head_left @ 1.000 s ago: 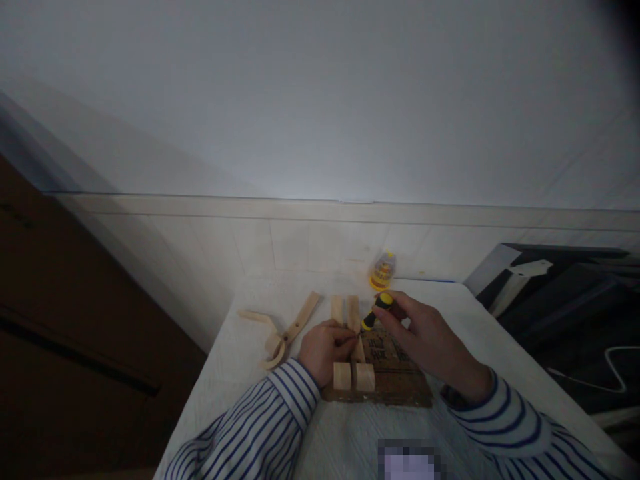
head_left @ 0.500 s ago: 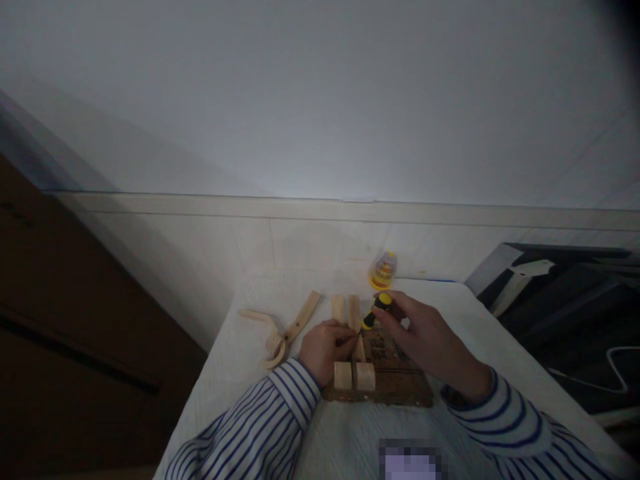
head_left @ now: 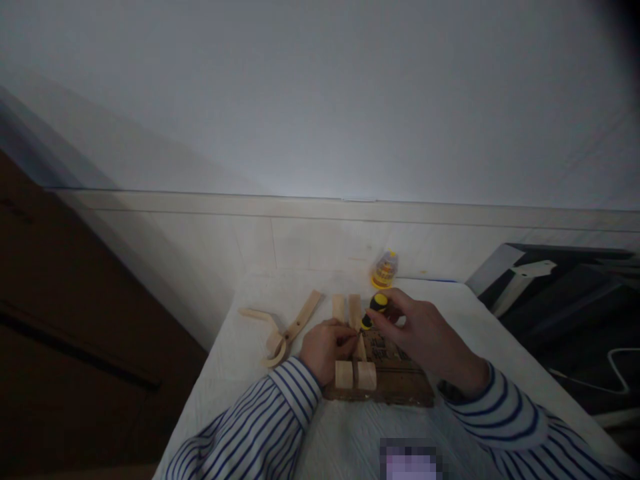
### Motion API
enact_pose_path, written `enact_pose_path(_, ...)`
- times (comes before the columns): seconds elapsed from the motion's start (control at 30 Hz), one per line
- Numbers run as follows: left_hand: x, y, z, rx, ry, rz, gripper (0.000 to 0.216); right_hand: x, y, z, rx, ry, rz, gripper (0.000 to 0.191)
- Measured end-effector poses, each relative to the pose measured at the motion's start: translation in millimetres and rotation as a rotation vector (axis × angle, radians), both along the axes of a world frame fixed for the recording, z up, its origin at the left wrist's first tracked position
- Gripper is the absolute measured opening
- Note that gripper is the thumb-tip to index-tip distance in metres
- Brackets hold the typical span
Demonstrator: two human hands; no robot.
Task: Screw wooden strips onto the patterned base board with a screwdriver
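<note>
My right hand [head_left: 410, 327] is closed around a stubby yellow-and-black screwdriver [head_left: 379, 303], which leans with its tip down toward a wooden strip [head_left: 355, 307]. At that tip, the thumb and forefinger of my left hand [head_left: 327, 343] are pinched together over the strip; what lies between them is too small to make out. A second wooden strip [head_left: 339, 307] runs alongside, partly under my left hand. At the near ends sit two light wooden blocks [head_left: 367, 376]. Beneath all this lies a brown board [head_left: 400, 387] with dark printed characters.
Left of my hands, a wooden piece with a curved end [head_left: 276, 353] lies on the white table [head_left: 225, 387]. A clear container with yellow parts [head_left: 385, 270] stands by the wall. Dark flat items [head_left: 565, 313] lean at the right. A blurred-out patch [head_left: 413, 461] covers the near edge.
The screwdriver has turned more upright, its handle shifting slightly left, with my right hand's fingers moving along. My left hand stays in place.
</note>
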State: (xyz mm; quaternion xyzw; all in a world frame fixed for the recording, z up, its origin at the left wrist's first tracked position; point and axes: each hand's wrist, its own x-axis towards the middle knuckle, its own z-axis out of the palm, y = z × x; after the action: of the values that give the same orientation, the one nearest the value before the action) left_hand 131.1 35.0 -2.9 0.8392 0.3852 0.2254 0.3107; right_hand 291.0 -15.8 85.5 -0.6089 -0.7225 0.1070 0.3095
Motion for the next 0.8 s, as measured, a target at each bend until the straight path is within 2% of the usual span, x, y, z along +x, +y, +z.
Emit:
enact_pose_path(0.27, -1, 0, 2.0, 0.03, 0.016, 0.001, 0.024, -4, 2, 0.0, 0.051, -0.086, -0.007, 0.014)
enact_pose_path(0.43, -2, 0, 2.6, 0.06, 0.004, -0.027, 0.025, -5, 3, 3.4, 0.059, -0.148, 0.079, 0.036)
enact_pose_path(0.67, -1, 0, 0.1, 0.072, -0.001, -0.023, 0.024, -3, 2, 8.1, 0.118, -0.208, 0.164, 0.037)
enact_pose_path(0.8, -1, 0, -0.6, 0.07, 0.002, -0.022, 0.024, -1, 3, 8.8, 0.126, -0.166, 0.192, 0.036)
